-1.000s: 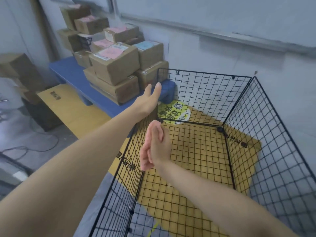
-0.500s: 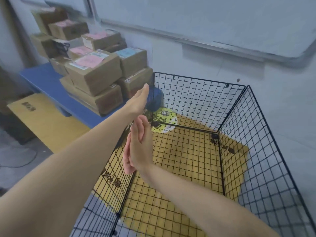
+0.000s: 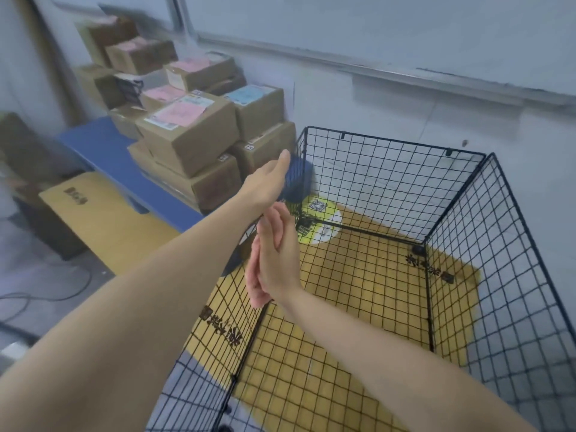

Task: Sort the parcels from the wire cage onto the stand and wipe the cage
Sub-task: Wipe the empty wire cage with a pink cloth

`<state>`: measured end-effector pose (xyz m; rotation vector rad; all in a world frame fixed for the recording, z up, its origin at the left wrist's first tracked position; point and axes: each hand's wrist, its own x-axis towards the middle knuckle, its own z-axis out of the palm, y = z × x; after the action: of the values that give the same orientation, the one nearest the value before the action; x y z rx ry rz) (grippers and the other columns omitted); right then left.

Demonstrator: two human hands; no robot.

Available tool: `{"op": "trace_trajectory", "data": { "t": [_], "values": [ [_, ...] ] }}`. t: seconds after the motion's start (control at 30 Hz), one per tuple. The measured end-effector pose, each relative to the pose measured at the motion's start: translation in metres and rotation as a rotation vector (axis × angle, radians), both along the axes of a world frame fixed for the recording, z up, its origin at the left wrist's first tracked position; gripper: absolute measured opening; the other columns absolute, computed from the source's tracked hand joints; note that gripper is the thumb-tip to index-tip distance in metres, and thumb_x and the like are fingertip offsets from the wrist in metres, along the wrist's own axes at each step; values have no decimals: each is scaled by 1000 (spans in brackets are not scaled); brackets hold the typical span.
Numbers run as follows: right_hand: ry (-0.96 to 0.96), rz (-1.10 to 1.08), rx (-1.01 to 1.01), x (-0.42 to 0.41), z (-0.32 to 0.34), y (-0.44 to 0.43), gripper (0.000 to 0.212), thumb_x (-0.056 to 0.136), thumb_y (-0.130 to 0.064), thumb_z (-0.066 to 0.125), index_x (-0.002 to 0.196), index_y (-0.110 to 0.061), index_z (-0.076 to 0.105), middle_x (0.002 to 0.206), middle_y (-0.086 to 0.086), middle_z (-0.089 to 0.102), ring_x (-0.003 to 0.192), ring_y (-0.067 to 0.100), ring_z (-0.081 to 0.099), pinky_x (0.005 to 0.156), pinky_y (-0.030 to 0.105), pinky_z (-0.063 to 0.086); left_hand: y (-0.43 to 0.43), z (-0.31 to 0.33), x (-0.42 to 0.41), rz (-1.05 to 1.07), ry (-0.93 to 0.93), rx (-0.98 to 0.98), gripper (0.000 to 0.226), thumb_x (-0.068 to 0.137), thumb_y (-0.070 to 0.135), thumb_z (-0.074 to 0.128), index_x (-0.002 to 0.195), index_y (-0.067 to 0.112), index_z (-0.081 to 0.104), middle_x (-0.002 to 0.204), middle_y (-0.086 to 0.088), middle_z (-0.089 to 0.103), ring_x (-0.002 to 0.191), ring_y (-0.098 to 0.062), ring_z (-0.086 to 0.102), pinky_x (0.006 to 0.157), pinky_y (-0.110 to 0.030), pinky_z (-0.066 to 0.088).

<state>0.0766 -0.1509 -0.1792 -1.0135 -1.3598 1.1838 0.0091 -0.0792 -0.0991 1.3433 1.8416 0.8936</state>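
Reaching past the corner of the wire cage (image 3: pixel 389 140), a person's left hand (image 3: pixel 266 183) meets a blue bundle (image 3: pixel 300 182); its fingers are hidden, so I cannot tell whether it grips. The right hand (image 3: pixel 276 263) hovers flat, fingers straight. Parcels (image 3: pixel 187 135) sit stacked on the blue stand (image 3: pixel 103 145), so wiping looks next, needing a firm hold first.

A flattened sheet of yellow cardboard (image 3: pixel 343 294) is spread on the grey floor (image 3: pixel 40 269), and black characters are printed near its edges. A round yellow and white label (image 3: pixel 321 213) with a square code is seen at its far end. A second yellow sheet (image 3: pixel 103 213) is laid further left, marked with a small black print. A thin dark cable (image 3: pixel 46 296) is looped over the floor at the left edge. A blurred brown box (image 3: pixel 18 145) is seen at the left side. A whiteboard (image 3: pixel 374 26) with a metal frame is mounted on the pale wall (image 3: pixel 389 116) behind
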Motion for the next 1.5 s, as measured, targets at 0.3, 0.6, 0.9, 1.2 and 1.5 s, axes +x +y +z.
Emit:
{"op": "trace_trajectory", "data": {
  "t": [0.3, 0.6, 0.9, 1.2, 1.5],
  "values": [
    [175, -36, -80, 4, 19, -18, 18, 99, -46, 46, 116, -48, 49, 102, -20, 65, 96, -4, 63, 82, 22, 51, -44, 0, -10, -232, -29, -116, 74, 92, 69, 17, 153, 27, 10, 158, 6, 19, 143, -12, 22, 117, -34, 11],
    [102, -39, -42, -10, 22, -53, 30, 93, -56, 49, 122, -49, 44, 114, -2, 63, 105, 19, 63, 89, 49, 54, -95, 22, -8, -204, -87, -269, 101, 88, 75, 11, 61, -8, 61, 81, -25, 66, 103, -26, 63, 75, -18, 37],
    [-3, -103, -17, -17, -9, -65, 22, 100, -52, 38, 116, -40, 45, 106, 0, 58, 99, 19, 60, 86, 42, 52, -94, 6, 0, -128, -112, -105, 82, 82, 80, 21, 151, 39, 6, 158, 5, 18, 144, -21, 22, 115, -43, 14],
    [-186, -108, -146, -17, -54, -68, 28, 102, -44, 32, 129, -39, 40, 118, -21, 50, 106, -12, 47, 84, 4, 32, -94, 4, -3, -133, -94, -110, 76, 87, 75, 22, 152, 39, 6, 158, -2, 19, 143, -27, 23, 114, -41, 17],
    [-306, -71, -510, -14, -98, -73, 39, 102, -43, 27, 140, -35, 31, 120, -7, 52, 73, 7, 59, 55, 20, 48, -92, 5, -3, -124, -89, -116, 78, 85, 78, 21, 151, 40, 5, 156, -6, 27, 138, -26, 34, 113, -46, 26]
  ]
}}
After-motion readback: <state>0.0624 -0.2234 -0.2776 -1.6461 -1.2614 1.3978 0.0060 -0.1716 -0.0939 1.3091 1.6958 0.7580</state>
